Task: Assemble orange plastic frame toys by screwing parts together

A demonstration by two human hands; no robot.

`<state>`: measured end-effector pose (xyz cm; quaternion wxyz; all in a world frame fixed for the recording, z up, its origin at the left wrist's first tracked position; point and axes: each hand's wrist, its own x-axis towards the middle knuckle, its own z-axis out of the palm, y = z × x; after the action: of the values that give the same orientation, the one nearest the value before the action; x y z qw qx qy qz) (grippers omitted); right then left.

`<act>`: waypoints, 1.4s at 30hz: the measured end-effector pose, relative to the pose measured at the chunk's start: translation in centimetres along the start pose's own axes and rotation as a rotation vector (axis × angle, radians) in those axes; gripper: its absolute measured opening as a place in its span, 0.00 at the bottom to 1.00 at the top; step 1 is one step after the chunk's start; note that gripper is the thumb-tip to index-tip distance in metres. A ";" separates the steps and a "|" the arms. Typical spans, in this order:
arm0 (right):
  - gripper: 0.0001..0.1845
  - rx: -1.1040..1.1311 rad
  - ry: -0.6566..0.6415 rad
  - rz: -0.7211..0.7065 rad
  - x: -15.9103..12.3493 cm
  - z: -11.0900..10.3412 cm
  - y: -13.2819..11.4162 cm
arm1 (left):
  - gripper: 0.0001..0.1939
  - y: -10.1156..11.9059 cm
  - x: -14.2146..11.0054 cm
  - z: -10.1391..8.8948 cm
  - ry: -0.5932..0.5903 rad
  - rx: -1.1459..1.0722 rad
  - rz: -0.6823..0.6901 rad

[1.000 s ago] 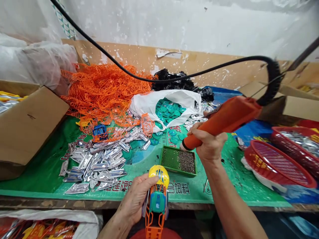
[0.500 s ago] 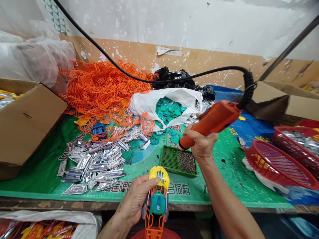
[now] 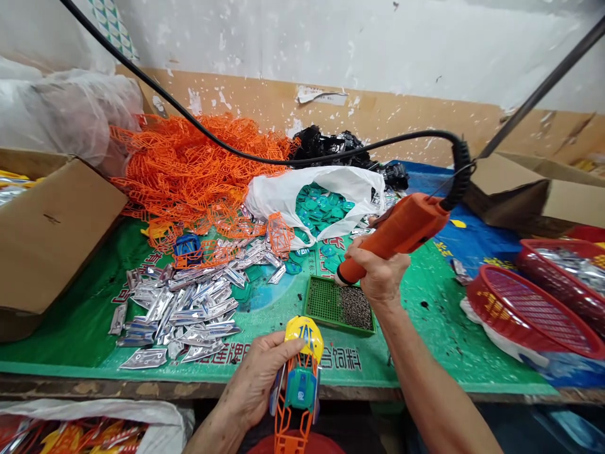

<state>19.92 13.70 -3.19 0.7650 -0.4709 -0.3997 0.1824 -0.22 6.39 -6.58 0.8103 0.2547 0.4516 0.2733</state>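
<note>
On the green table (image 3: 439, 328), shiny silver pieces (image 3: 174, 315) lie in a pile. The left hand (image 3: 262, 378) curls around a yellow and orange toy car frame (image 3: 300, 378), holding it up by the table's near edge. The right hand (image 3: 375, 277) grips an orange electric tool (image 3: 394, 236) in a fist, its tip just above a green tray (image 3: 326, 309) of dark bits, and a red basket (image 3: 529, 309) sits farther right.
</note>
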 end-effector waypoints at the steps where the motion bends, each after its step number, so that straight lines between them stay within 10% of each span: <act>1: 0.06 -0.007 -0.001 -0.001 0.0 0.0 0.0 | 0.20 0.0 0.0 0.0 -0.003 -0.003 -0.002; 21: 0.05 0.035 0.019 0.016 0.5 0.0 -1.6 | 0.17 -0.6 0.2 -1.0 -0.092 -0.100 0.059; 31: 0.21 0.397 -0.244 0.214 -3.5 0.0 -8.4 | 0.19 -0.7 0.3 -0.8 -0.057 -0.160 0.063; 42: 0.21 0.411 -0.358 0.255 -6.1 1.2 -8.2 | 0.19 -0.7 0.2 -0.6 -0.042 -0.206 0.067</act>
<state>14.48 6.35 1.52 0.7325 -0.3130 -0.4205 0.4343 -0.55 6.16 -7.44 0.8319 0.1904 0.3954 0.3397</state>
